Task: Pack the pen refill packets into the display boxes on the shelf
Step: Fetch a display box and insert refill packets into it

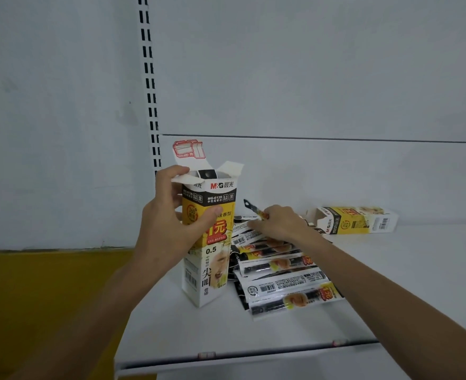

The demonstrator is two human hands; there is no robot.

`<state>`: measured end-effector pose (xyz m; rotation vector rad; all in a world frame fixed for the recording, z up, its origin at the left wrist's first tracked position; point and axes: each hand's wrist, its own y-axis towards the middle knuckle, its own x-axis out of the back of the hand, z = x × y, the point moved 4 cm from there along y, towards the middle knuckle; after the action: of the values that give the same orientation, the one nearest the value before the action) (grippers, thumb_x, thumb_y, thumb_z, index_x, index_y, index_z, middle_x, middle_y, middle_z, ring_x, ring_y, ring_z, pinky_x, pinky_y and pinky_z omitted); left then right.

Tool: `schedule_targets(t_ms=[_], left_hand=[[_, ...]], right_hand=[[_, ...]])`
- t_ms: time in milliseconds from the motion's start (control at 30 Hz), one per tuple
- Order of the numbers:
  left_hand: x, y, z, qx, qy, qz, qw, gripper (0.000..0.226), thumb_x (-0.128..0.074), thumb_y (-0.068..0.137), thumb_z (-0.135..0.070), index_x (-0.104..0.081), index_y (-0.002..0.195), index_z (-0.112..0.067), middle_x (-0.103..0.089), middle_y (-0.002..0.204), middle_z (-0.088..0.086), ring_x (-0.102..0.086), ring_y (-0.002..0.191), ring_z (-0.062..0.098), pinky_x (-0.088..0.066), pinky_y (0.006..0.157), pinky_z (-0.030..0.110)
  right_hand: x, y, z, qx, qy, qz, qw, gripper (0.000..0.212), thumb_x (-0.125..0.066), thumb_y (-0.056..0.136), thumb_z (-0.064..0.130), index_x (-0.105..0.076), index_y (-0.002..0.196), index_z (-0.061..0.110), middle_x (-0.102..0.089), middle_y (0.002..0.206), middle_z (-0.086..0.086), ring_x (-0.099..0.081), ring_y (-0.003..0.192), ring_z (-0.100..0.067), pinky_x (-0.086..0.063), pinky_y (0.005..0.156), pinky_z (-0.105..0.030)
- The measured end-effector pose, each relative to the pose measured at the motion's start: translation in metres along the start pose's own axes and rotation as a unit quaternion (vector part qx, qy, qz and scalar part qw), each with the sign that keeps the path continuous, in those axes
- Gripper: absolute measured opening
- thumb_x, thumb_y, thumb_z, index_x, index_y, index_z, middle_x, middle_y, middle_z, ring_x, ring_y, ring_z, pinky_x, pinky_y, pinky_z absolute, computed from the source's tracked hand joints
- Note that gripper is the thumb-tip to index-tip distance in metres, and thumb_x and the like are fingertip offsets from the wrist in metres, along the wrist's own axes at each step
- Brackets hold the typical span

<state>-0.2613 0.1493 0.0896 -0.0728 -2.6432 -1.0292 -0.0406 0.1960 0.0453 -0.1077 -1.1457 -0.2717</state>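
On the shelf point(391, 283), left hand point(168, 229) grips the display box point(212, 270) upright

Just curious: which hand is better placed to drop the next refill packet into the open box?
Right: the right hand pinches a packet beside the box; the left hand holds the box upright.

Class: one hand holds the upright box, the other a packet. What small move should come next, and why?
Probably the right hand should lift its packet over and slide it into the box: the left hand steadies the box upright, its top flaps stand open, and the packet's end is raised off the pile.
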Motion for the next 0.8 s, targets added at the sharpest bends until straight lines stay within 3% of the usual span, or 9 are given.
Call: schedule_targets(t_ms=[100,233,367,433,500,533,633,700,800], left_hand=[[0.002,-0.001,-0.003,-0.003,0.02,-0.005,1.0,0.062,-0.074,0.07,-0.027,-0.028,0.111,-0.036,-0.049,0.101,-0.018,-0.049,0.083,-0.013,-0.038,0.064,0.005],[0.004,0.0,-0.008,-0.004,0.023,0.008,1.0,0.067,-0.076,0.069,-0.027,-0.027,0.112,-0.039,-0.049,0.104,-0.015,-0.051,0.086,-0.007,-0.04,0.065,0.008],[0.008,0.001,-0.012,-0.004,0.008,0.022,1.0,0.066,-0.078,0.065,-0.028,-0.03,0.105,-0.049,-0.048,0.096,-0.027,-0.053,0.085,-0.012,-0.044,0.061,0.008],[0.01,-0.001,-0.012,-0.01,0.006,0.029,1.0,0.065,-0.079,0.064,-0.028,-0.031,0.101,-0.052,-0.047,0.095,-0.032,-0.052,0.084,-0.018,-0.044,0.06,0.002],[0.01,-0.003,-0.013,-0.012,0.004,0.034,0.999,0.066,-0.079,0.063,-0.028,-0.032,0.101,-0.052,-0.047,0.095,-0.034,-0.052,0.086,-0.021,-0.043,0.061,-0.001],[0.011,-0.003,-0.013,-0.011,0.002,0.036,0.999,0.066,-0.079,0.062,-0.029,-0.032,0.101,-0.052,-0.048,0.095,-0.034,-0.052,0.087,-0.021,-0.043,0.062,-0.001],[0.011,-0.003,-0.012,-0.007,-0.003,0.036,0.999,0.065,-0.078,0.062,-0.031,-0.033,0.103,-0.051,-0.049,0.097,-0.032,-0.055,0.089,-0.013,-0.045,0.063,0.001],[0.01,-0.004,-0.013,-0.007,-0.011,0.037,0.999,0.065,-0.078,0.06,-0.034,-0.033,0.104,-0.05,-0.051,0.098,-0.031,-0.055,0.091,-0.013,-0.045,0.065,0.002],[0.009,-0.005,-0.015,-0.01,-0.021,0.042,0.999,0.065,-0.071,0.053,-0.046,-0.034,0.106,-0.048,-0.055,0.1,-0.028,-0.055,0.096,-0.01,-0.047,0.069,0.005]], right_hand=[[0.002,-0.002,0.005,0.01,0.009,-0.043,0.999,0.034,-0.058,0.084,0.047,-0.046,0.077,0.017,-0.052,0.075,0.001,-0.054,0.073,-0.02,-0.041,0.061,-0.027],[0.031,-0.011,0.012,0.059,0.233,-0.152,0.959,0.024,-0.065,0.085,0.015,-0.05,0.102,0.008,-0.058,0.084,-0.007,-0.052,0.059,-0.01,-0.041,0.048,-0.013],[0.079,-0.029,0.03,0.126,0.348,-0.215,0.904,0.076,-0.071,0.079,0.007,-0.031,0.139,0.028,-0.057,0.079,0.008,-0.055,0.066,-0.001,-0.04,0.053,-0.004],[0.103,-0.036,0.042,0.152,0.434,-0.223,0.86,0.058,-0.074,0.076,0.008,-0.048,0.127,0.016,-0.062,0.076,0.006,-0.054,0.059,-0.001,-0.042,0.057,-0.014],[0.127,-0.049,0.058,0.206,0.516,-0.233,0.798,0.015,-0.071,0.078,0.007,-0.063,0.091,0.007,-0.065,0.068,-0.005,-0.041,0.044,-0.007,-0.033,0.044,-0.016],[0.137,-0.057,0.065,0.239,0.554,-0.231,0.763,0.005,-0.068,0.08,0.007,-0.064,0.079,0.007,-0.066,0.066,-0.007,-0.036,0.044,-0.011,-0.028,0.04,-0.016],[0.153,-0.077,0.087,0.325,0.624,-0.173,0.689,0.017,-0.064,0.085,0.009,-0.066,0.068,0.014,-0.064,0.079,-0.019,-0.027,0.04,-0.011,-0.022,0.038,-0.018],[0.148,-0.08,0.1,0.341,0.612,-0.138,0.7,0.02,-0.064,0.084,0.009,-0.069,0.066,0.015,-0.061,0.084,-0.024,-0.024,0.038,-0.008,-0.019,0.039,-0.02],[0.13,-0.077,0.108,0.323,0.56,-0.105,0.756,0.008,-0.066,0.08,0.009,-0.066,0.072,0.009,-0.073,0.075,-0.005,-0.025,0.038,-0.008,-0.017,0.039,-0.021]])
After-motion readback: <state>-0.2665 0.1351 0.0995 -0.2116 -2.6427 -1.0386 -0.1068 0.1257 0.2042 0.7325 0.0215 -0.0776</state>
